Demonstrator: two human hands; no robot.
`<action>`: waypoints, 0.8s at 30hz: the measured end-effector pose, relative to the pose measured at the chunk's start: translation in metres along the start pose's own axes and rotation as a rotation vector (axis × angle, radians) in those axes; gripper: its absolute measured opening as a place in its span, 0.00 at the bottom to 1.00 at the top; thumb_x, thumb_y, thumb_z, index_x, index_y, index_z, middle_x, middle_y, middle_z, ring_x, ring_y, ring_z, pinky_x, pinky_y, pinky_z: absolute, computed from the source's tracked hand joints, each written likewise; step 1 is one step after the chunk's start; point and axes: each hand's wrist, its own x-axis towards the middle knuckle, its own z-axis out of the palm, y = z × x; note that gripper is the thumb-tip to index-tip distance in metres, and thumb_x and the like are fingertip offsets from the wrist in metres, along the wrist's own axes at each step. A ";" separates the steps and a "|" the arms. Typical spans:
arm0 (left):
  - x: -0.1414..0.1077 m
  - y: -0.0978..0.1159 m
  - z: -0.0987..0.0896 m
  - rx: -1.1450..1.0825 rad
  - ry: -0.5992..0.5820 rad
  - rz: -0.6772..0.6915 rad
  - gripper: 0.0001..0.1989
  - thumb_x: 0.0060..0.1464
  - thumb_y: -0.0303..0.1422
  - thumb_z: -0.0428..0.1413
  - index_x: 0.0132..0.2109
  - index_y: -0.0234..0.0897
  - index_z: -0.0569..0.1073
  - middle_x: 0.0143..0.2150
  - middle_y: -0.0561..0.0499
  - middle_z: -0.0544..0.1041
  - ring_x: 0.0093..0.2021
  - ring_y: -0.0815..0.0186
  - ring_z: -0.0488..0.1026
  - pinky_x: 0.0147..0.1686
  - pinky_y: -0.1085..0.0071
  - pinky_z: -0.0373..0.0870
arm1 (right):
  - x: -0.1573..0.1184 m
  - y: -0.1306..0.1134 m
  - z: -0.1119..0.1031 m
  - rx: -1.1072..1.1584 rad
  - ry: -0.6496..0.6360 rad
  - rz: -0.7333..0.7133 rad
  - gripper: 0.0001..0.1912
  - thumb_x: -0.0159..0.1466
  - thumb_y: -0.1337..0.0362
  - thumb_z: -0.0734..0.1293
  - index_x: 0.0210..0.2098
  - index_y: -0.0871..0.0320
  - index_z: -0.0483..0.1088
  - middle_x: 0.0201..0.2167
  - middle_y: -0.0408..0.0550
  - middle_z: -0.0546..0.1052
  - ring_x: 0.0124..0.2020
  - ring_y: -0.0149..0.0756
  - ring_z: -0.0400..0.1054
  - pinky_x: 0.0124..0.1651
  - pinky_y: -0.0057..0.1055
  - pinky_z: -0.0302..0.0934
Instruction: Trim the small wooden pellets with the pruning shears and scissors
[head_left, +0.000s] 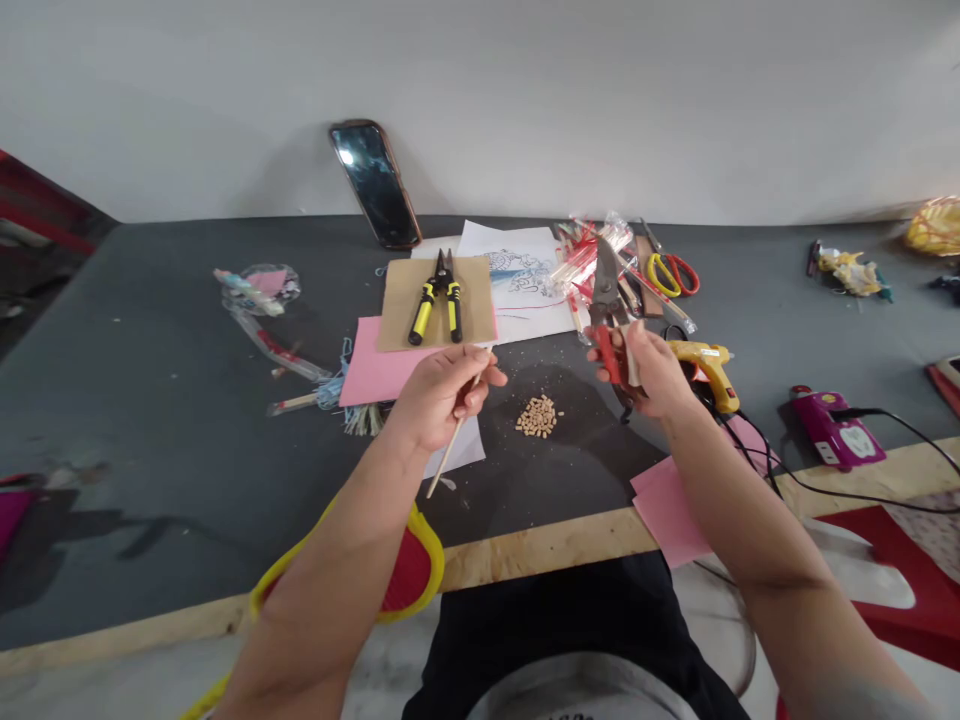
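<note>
"What does your left grip (442,395) hold?"

"You are grasping a thin wooden stick (454,447) with it, above the tabletop (172,420)."

"And your right grip (645,372)?"

"You clench red-handled shears (607,300) in it, near a small pile of wood pieces (537,416)."

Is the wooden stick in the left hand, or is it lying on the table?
In the hand: the stick is pinched between thumb and fingers of the left hand, its lower end pointing downward.
</note>
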 end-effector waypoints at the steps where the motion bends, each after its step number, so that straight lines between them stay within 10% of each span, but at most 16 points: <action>1: -0.001 -0.001 0.001 0.046 -0.018 0.006 0.13 0.45 0.36 0.68 0.30 0.33 0.74 0.23 0.51 0.78 0.14 0.79 0.58 0.11 0.81 0.46 | -0.002 -0.001 0.000 0.038 -0.078 0.036 0.25 0.59 0.38 0.69 0.37 0.54 0.69 0.31 0.47 0.78 0.26 0.35 0.71 0.24 0.31 0.65; 6: -0.006 -0.002 0.001 0.206 -0.031 0.073 0.13 0.47 0.39 0.67 0.32 0.34 0.75 0.26 0.47 0.81 0.14 0.78 0.60 0.14 0.78 0.48 | -0.008 0.001 0.004 -0.025 -0.221 -0.079 0.16 0.57 0.58 0.69 0.44 0.53 0.67 0.38 0.49 0.78 0.38 0.41 0.77 0.36 0.36 0.71; 12: -0.008 -0.004 0.000 0.279 -0.009 0.185 0.12 0.50 0.39 0.65 0.32 0.35 0.75 0.29 0.46 0.82 0.15 0.77 0.60 0.16 0.76 0.50 | -0.010 0.007 0.007 -0.706 -0.126 -0.596 0.19 0.56 0.72 0.62 0.47 0.55 0.69 0.65 0.61 0.64 0.65 0.50 0.64 0.58 0.46 0.66; 24: -0.005 -0.010 -0.004 0.281 0.031 0.331 0.10 0.52 0.38 0.65 0.34 0.36 0.76 0.28 0.48 0.82 0.17 0.75 0.64 0.16 0.76 0.55 | -0.017 0.015 0.016 -1.207 -0.206 -0.731 0.23 0.53 0.74 0.61 0.48 0.57 0.66 0.74 0.65 0.52 0.63 0.58 0.66 0.55 0.53 0.63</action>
